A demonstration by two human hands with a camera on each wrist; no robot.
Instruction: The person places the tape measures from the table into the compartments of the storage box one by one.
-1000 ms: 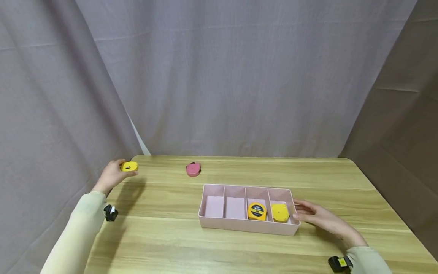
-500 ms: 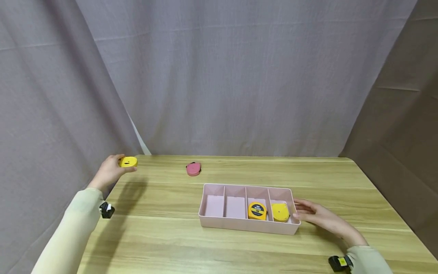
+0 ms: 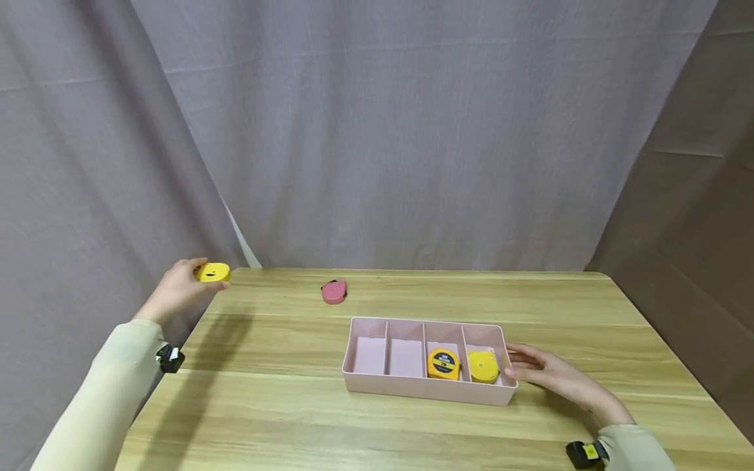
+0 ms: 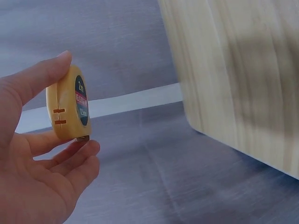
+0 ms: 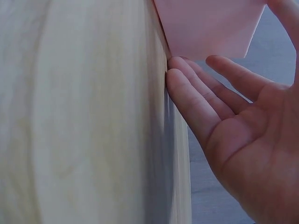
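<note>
Yellow plastic catches the light at the table's far-left corner, about ten o'clock from the pink tray [image 3: 424,391], where a person's left hand [image 3: 173,291] pinches a small yellow tape measure [image 3: 213,272] between thumb and fingers. Compared with a second ago, the hand has lifted it higher and drawn it slightly outward, so it now hangs clear of the wooden table [image 3: 294,418] rather than just above its edge; the pick-up looks complete, and the tape appears ready to be carried. The left wrist view shows the tape measure [image 4: 69,108] on edge, label facing outward, the thumb [image 4: 39,77] on top and the fingertips [image 4: 79,151] beneath. At three o'clock of the tray, the right hand [image 3: 554,378] rests flat and relaxed, its fingers [image 5: 196,100] straight against the tray's end wall [image 5: 210,28], unmoved. Two yellow tape measures [image 3: 443,364] [image 3: 482,366] sit in the tray's two right compartments; the two left ones are empty. A pink tape measure [image 3: 334,292] lies at eleven o'clock, well apart.
</note>
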